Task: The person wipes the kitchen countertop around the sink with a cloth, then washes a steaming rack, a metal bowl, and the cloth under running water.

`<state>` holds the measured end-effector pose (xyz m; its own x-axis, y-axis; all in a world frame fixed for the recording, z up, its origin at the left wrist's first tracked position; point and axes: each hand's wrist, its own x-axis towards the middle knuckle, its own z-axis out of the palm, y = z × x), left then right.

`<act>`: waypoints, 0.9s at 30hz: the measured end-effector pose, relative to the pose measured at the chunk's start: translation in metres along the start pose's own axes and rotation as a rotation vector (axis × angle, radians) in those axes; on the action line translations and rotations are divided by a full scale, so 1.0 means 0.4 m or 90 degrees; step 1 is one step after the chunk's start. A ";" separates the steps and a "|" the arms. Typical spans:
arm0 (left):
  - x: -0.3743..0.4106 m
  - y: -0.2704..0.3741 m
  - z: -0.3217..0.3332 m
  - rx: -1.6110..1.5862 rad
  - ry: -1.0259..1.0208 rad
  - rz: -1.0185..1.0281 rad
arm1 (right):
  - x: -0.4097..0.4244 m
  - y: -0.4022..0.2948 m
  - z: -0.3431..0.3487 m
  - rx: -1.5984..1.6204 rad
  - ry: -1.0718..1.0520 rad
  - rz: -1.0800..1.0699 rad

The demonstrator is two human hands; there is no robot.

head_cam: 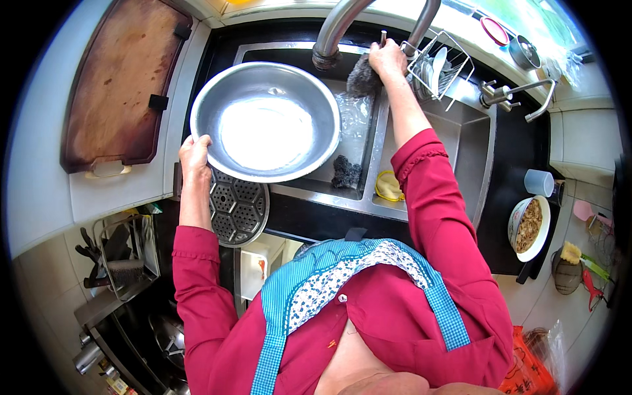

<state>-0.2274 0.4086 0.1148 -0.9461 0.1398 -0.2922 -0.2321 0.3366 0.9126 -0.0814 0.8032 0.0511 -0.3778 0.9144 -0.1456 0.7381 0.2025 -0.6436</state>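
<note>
My left hand (195, 154) grips the near left rim of a wide stainless steel basin (276, 84), which is tilted over the left sink bowl (356, 133). Light glares off the basin's inside, and no solid object shows in it. By the back of the sink, my right hand (389, 60) holds a dark grey shaggy cloth (363, 78). A thin metal rod (383, 37) sticks up at its fingers; what it belongs to is partly hidden. The curved tap (335, 34) stands between basin and right hand. A dark mesh scrubber (346, 172) lies in the left sink bowl.
A perforated steamer plate (237, 215) lies below the basin. A wire rack (437, 69) with utensils stands behind the right bowl, which holds a yellow-edged cloth (390, 187). At right are a second tap (498, 94), a bowl of food (531, 227) and a plastic cup (539, 182).
</note>
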 end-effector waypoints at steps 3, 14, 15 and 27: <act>-0.002 0.011 0.009 0.038 -0.038 -0.018 | 0.011 -0.009 -0.012 -0.007 0.001 0.002; -0.036 0.028 0.051 0.083 -0.073 -0.040 | 0.016 -0.023 0.013 -0.168 0.080 -0.078; -0.034 0.026 0.051 0.096 -0.072 -0.037 | 0.012 -0.018 0.014 -0.177 0.079 -0.098; 0.035 -0.022 0.015 0.140 -0.164 -0.111 | 0.008 0.007 0.032 -0.198 0.099 -0.212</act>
<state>-0.2374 0.4133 0.1009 -0.8024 0.2825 -0.5257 -0.3044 0.5639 0.7677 -0.0876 0.8023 0.0390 -0.5510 0.8192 0.1592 0.7327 0.5662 -0.3775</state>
